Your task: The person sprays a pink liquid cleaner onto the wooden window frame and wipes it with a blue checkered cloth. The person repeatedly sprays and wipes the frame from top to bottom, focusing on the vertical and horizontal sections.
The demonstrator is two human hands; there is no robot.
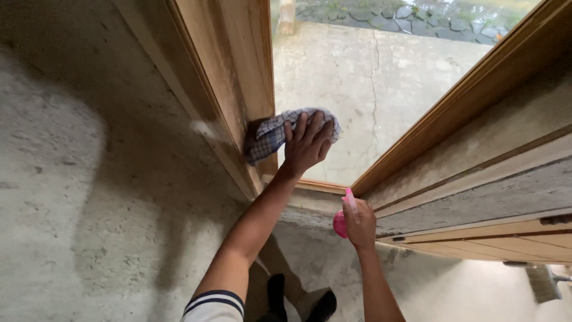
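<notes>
While most of the scene is easy enough to read, a fair bit is hidden or cut off. Only the pink nozzle tip and a rounded bit of the pink bottle (341, 222) can be seen, since the rest is covered by the right hand (359, 223), so its full shape can't be told. Part of the checked cloth (269, 135) is tucked behind the fingers of the left hand (305, 145), and its left end is lost in shadow against the wooden frame (229, 77). The frame itself is cut off at the top edge, and the same goes for the slanted wooden rail (471, 95) on the right. Down in the bottom right corner a brush-like thing (543, 282) is clipped by the picture's edge and is too blurry to be named for sure. Two dark feet (301, 301) are half hidden by the left forearm.

As for the hands: the left one is spread flat, fingers apart, and is pressed onto the cloth, which is bunched up against the inner edge of the frame, right beside the glass (369, 83). The cloth is not really being gripped, more pinned under the palm and fingers. The right hand is curled closed around the bottle, held low near the grey sill (310, 206), well below the cloth. A striped sleeve (214, 304) is seen at the bottom, and rough concrete wall (71, 179) fills the left side.
</notes>
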